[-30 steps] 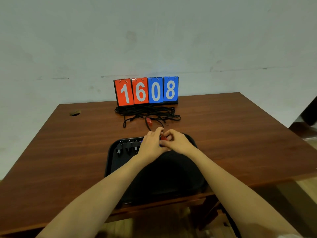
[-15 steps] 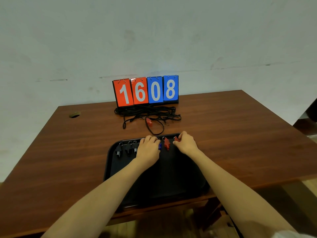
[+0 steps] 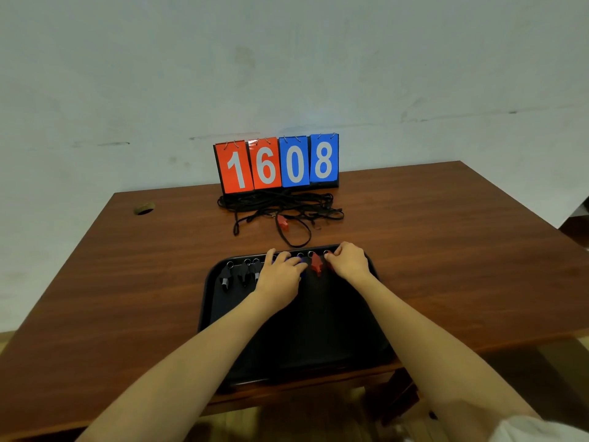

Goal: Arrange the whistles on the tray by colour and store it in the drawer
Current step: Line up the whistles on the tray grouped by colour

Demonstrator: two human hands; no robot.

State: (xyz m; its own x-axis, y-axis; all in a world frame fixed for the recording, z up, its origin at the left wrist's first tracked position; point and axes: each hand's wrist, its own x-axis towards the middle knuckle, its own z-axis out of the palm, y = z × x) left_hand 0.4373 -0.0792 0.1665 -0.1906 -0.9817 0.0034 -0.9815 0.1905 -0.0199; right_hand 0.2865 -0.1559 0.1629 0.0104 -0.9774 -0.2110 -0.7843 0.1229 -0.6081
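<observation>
While the brown wooden table (image 3: 127, 282) stands against a pale, scuffed wall (image 3: 287, 59), the black tray (image 3: 318, 333) at its near edge carries the whistles (image 3: 243, 275) along its far rim, the left hand (image 3: 280, 277) lying flat over blue ones, the right hand (image 3: 349, 262) curled beside a red whistle (image 3: 316, 264), its grip impossible to tell.

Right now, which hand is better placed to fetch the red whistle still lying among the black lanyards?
Left, probably. The left hand lies flat on the blue whistles, straight in front of the loose red whistle. The right hand is busy pinching the rightmost red whistle on the tray.
</observation>
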